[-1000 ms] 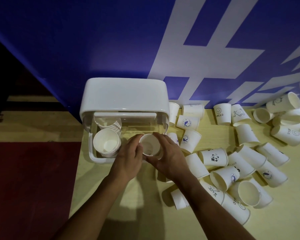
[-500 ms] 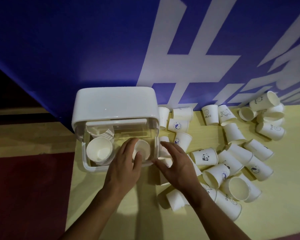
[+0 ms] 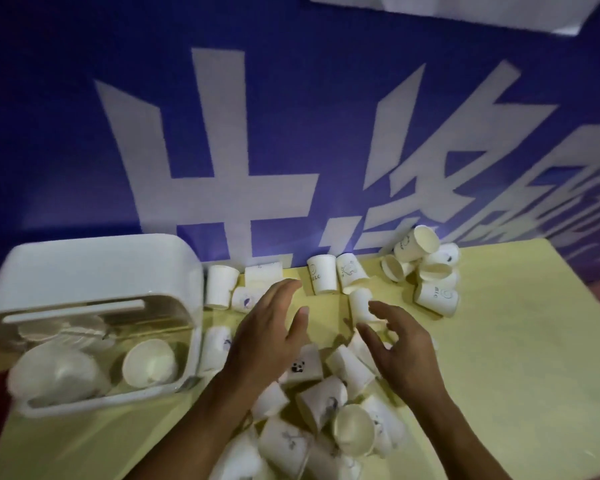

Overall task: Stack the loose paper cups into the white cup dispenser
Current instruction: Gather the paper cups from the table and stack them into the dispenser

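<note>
The white cup dispenser (image 3: pixel 94 271) stands at the left of the table with its clear front open. Inside it a single paper cup (image 3: pixel 149 363) sits at the right and a stack of cups (image 3: pixel 58 374) at the left. Several loose paper cups lie scattered to its right, among them a panda-print cup (image 3: pixel 303 365). My left hand (image 3: pixel 267 336) and my right hand (image 3: pixel 400 348) hover above the loose cups with fingers spread, both holding nothing. An upside-down cup (image 3: pixel 361 303) stands between the two hands, just past my right fingertips.
The yellow table (image 3: pixel 520 358) ends against a blue wall with large white characters (image 3: pixel 222 168). A heap of cups (image 3: pixel 426 268) lies at the back right and two upright cups (image 3: pixel 323 278) stand by the wall. Red floor shows at the lower left.
My left hand let go of the cup in the dispenser's right slot. Both hands moved right, over the loose cups. The view swung right and up.
</note>
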Demonstrator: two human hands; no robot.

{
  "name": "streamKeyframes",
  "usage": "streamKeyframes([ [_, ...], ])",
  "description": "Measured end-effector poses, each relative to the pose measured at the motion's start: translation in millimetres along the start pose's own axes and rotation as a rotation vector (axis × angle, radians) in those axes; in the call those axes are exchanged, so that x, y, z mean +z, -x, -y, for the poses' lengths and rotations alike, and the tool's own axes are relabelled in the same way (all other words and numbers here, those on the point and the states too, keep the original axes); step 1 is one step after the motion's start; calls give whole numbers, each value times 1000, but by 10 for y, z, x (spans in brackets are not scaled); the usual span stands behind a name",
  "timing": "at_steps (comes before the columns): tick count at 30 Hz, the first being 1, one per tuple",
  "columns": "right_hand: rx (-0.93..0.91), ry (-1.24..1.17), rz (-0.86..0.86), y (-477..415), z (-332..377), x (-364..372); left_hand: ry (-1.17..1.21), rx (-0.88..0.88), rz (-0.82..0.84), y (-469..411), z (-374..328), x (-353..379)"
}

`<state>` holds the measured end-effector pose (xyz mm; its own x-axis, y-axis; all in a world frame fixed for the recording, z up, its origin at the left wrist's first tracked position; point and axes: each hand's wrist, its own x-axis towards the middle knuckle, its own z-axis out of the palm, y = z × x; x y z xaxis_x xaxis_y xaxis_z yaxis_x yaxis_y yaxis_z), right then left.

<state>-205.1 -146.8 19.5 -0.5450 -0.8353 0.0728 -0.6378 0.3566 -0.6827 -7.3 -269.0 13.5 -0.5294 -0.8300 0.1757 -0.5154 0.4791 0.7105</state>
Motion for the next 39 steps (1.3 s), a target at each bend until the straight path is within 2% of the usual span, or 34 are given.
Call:
streamKeyframes([
  [6, 70, -16, -25, -466, -981, -808, -18, 33, 23, -546, -800, 1051],
  [10, 125, 6, -43, -690, -1481, -1100, -108, 80, 26, -915, -1091, 1538],
  [16, 226, -4, -23, -1035, -1951, -1142, -178, -65, 192, -1689, -1339, 2054],
  [22, 217, 68, -12, -1348, -2165, -944, -397, -116, 198, -2123, -1397, 2551],
  [25, 175, 143, -52, -1467, -2240, -805, -473, -128, 195, -2212, -1406, 2694],
  [29, 210, 279, -61, -1609, -2227, -638, -526, -112, 163, -2255, -1378, 2779],
  [34, 270, 377, -95, -1726, -2252, -438, -443, -116, 139, -2275, -1376, 2725],
  [39, 234, 444, -186, -1779, -2301, -336, -315, -28, 152, -2169, -1331, 2482],
])
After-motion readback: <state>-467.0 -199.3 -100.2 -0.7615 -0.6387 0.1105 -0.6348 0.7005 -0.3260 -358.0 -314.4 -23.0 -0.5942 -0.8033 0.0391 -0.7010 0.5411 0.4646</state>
